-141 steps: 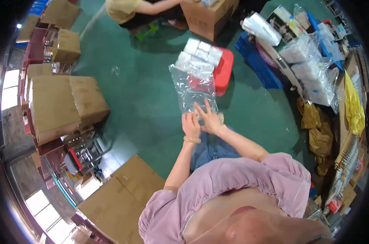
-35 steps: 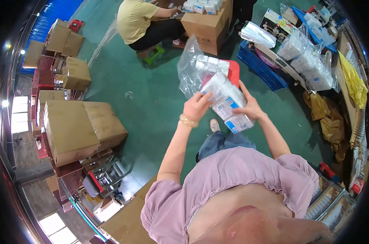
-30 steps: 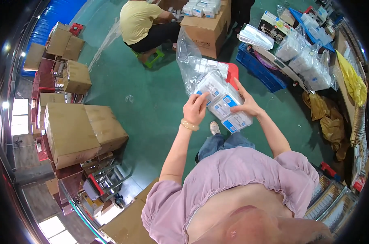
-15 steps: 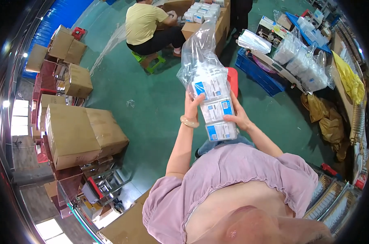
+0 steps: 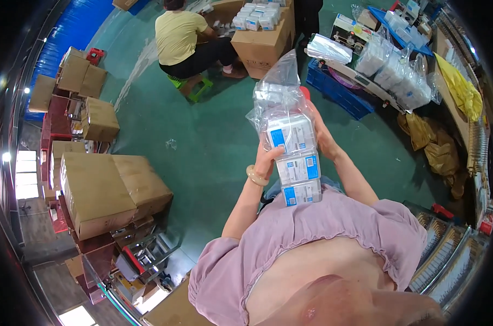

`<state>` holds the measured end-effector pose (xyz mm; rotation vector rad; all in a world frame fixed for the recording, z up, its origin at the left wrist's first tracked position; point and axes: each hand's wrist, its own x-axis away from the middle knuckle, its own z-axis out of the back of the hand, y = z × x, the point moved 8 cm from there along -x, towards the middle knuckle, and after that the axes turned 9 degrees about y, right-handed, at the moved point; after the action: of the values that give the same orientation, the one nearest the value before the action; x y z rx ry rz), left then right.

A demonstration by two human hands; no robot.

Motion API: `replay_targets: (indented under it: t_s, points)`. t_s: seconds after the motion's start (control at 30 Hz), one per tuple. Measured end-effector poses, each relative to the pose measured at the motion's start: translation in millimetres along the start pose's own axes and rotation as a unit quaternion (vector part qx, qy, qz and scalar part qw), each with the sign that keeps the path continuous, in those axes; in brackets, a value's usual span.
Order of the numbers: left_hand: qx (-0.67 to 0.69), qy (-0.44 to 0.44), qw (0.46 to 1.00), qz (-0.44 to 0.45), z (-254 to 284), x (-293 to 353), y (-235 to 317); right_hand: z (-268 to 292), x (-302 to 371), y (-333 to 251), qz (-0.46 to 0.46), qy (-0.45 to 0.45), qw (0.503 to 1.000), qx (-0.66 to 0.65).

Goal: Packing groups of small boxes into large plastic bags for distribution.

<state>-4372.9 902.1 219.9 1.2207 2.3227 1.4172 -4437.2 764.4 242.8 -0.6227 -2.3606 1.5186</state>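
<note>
Between my hands is a clear plastic bag (image 5: 283, 73) packed with stacked white boxes (image 5: 298, 167) that carry blue-and-white labels. The near end of the pack is against my front; the loose end of the bag points away from me. My left hand (image 5: 267, 161) is closed around the left side of the pack, with its thumb on top. Along the right side, farther from me, my right hand (image 5: 322, 136) presses against the bag; some of its fingers are hidden behind the plastic.
Ahead, a person in a yellow shirt (image 5: 181, 37) sits on a green stool (image 5: 202, 90) beside a carton (image 5: 262, 51) topped with white boxes. Large cartons (image 5: 97, 187) stand at left. To the right are a blue crate (image 5: 339, 92) and a bench with bagged packs (image 5: 407, 81).
The pack has come nearer my body. My right hand has slid from the near boxes toward the bag's far end, and the loose plastic, stretched out before, is now bunched shorter.
</note>
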Motion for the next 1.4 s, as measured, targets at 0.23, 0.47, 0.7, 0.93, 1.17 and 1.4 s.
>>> replay_targets:
  t_s: [0.23,0.47,0.7,0.93,1.17,1.4]
  points:
    - [0.014,0.06,0.995,-0.073,-0.4,11.8,22.1,4.1,15.0,28.2,-0.155,-0.087,0.982,0.058]
    - [-0.079,0.033,0.995,-0.057,-8.0,17.9,16.8,-4.6,30.0,8.4,-0.068,-0.023,0.997,-0.009]
    - [-0.28,0.131,0.937,-0.165,34.9,38.5,-27.4,8.0,64.5,29.7,-0.088,-0.015,0.984,0.152]
    - [-0.155,0.123,0.96,-0.2,17.4,49.7,1.2,12.7,102.4,51.3,-0.073,-0.022,0.952,0.296]
    - [-0.409,0.211,0.861,-0.216,55.2,57.1,-26.4,14.6,114.5,39.6,-0.143,0.078,0.921,0.354]
    - [-0.424,0.257,0.838,-0.229,58.8,58.4,-24.6,35.2,98.8,34.7,-0.072,0.136,0.868,0.471]
